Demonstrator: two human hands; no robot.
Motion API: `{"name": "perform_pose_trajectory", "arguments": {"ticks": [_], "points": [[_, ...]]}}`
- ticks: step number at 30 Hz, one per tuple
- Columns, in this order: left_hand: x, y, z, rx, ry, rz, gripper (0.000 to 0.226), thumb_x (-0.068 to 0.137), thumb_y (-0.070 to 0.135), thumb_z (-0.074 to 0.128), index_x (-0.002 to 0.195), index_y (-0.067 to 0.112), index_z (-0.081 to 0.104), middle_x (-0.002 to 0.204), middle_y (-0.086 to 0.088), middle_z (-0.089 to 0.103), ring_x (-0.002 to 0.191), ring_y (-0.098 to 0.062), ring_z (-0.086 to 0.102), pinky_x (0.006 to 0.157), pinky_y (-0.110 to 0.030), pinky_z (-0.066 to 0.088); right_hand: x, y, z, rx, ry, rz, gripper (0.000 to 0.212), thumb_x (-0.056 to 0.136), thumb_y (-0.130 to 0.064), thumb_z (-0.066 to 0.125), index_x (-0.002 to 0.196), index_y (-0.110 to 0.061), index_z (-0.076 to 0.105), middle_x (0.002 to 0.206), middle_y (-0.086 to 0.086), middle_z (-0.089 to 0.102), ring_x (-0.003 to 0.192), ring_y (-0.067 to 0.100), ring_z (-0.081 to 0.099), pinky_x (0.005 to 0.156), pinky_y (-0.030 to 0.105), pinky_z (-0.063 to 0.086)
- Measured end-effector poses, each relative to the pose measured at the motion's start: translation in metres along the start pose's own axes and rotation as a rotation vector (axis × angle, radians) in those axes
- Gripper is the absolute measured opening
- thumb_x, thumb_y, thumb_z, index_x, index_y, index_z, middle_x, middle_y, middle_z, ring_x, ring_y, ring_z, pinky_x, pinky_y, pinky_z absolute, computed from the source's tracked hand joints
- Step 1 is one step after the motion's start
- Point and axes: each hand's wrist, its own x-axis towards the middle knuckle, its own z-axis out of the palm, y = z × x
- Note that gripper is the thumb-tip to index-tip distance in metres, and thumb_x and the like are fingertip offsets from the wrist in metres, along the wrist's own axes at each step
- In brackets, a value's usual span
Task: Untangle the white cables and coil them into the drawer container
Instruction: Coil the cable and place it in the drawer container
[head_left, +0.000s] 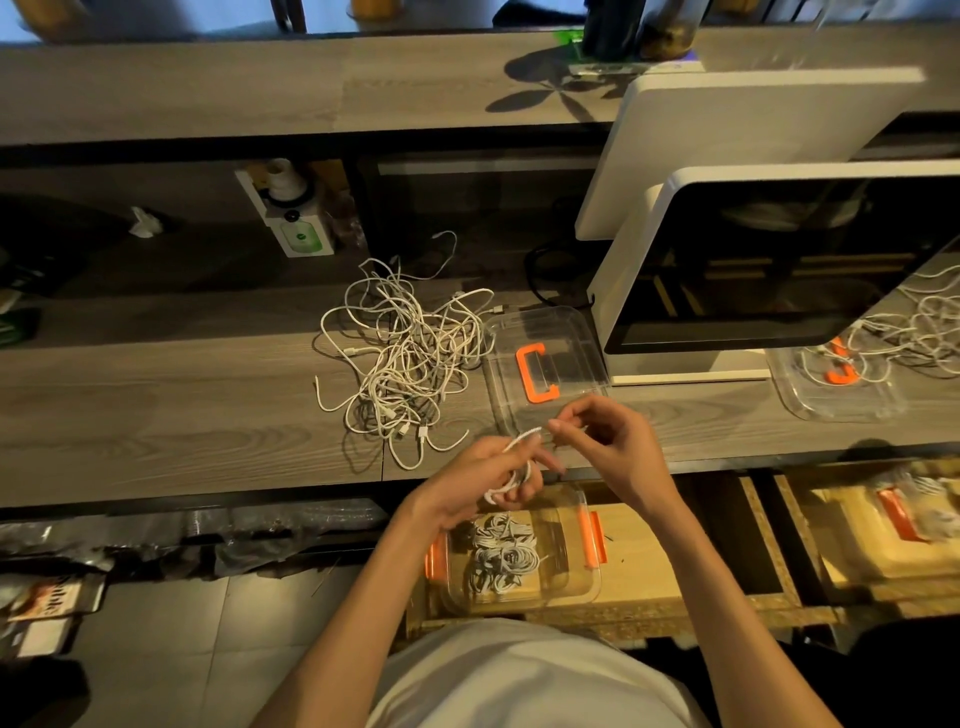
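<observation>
A tangled heap of white cables (402, 353) lies on the grey wooden counter (156, 415). My left hand (488, 478) holds a small coil of white cable (511, 480) wrapped round its fingers, just above the open drawer. My right hand (608, 441) pinches the loose end of that cable beside the left fingertips. Below my hands, a clear container with orange clips (571, 587) sits in the wooden drawer (654, 566) and holds several coiled white cables (504, 556).
A clear lid with an orange handle (535, 371) lies on the counter behind my hands. A white monitor (769, 270) stands at the right. Further right sit another clear lid with cables (852, 384) and a second drawer (883, 525). A shelf runs along the back.
</observation>
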Motion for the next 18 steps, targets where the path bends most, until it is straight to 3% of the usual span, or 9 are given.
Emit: {"name": "perform_pose_trajectory", "arguments": {"ticks": [3, 6, 9, 14, 18], "points": [[0.001, 0.0, -0.006, 0.029, 0.203, 0.103, 0.045, 0.104, 0.041, 0.045, 0.118, 0.003, 0.066, 0.082, -0.007, 0.068, 0.065, -0.012, 0.052, 0.057, -0.021, 0.041, -0.001, 0.002, -0.011, -0.039, -0.008, 0.009, 0.023, 0.087, -0.037, 0.074, 0.099, -0.017, 0.072, 0.089, 0.001, 0.074, 0.086, 0.018, 0.072, 0.08, 0.042, 0.061], [0.002, 0.001, -0.013, -0.118, 0.361, 0.207, 0.039, 0.106, 0.031, 0.045, 0.119, -0.001, 0.063, 0.1, -0.017, 0.073, 0.067, -0.013, 0.053, 0.059, -0.021, 0.04, -0.004, 0.005, -0.022, -0.074, -0.005, -0.001, 0.02, 0.09, -0.036, 0.071, 0.099, -0.018, 0.072, 0.085, -0.004, 0.073, 0.083, 0.015, 0.071, 0.076, 0.029, 0.058], [0.003, 0.001, -0.02, -0.28, 0.479, 0.293, 0.036, 0.108, 0.024, 0.044, 0.12, -0.004, 0.062, 0.115, -0.024, 0.07, 0.072, -0.013, 0.051, 0.054, -0.017, 0.037, -0.007, 0.01, -0.024, -0.112, -0.042, 0.01, 0.023, 0.091, -0.041, 0.067, 0.101, -0.021, 0.073, 0.086, -0.006, 0.072, 0.083, 0.016, 0.069, 0.075, 0.028, 0.058], [0.004, 0.008, -0.022, -0.589, 0.589, 0.341, 0.035, 0.108, 0.023, 0.042, 0.122, -0.005, 0.059, 0.112, -0.023, 0.071, 0.075, -0.012, 0.056, 0.054, -0.018, 0.038, -0.016, 0.019, -0.016, -0.076, -0.073, 0.061, 0.022, 0.093, -0.039, 0.065, 0.106, -0.022, 0.073, 0.089, -0.009, 0.07, 0.079, 0.012, 0.066, 0.071, 0.025, 0.056], [0.005, 0.007, -0.023, -0.724, 0.638, 0.277, 0.038, 0.107, 0.028, 0.043, 0.125, 0.0, 0.062, 0.108, -0.015, 0.073, 0.098, -0.021, 0.067, 0.07, -0.027, 0.046, -0.026, 0.021, 0.001, 0.061, -0.089, 0.115, 0.018, 0.095, -0.027, 0.066, 0.108, -0.014, 0.067, 0.081, 0.009, 0.067, 0.077, 0.017, 0.068, 0.075, 0.028, 0.057]]}}
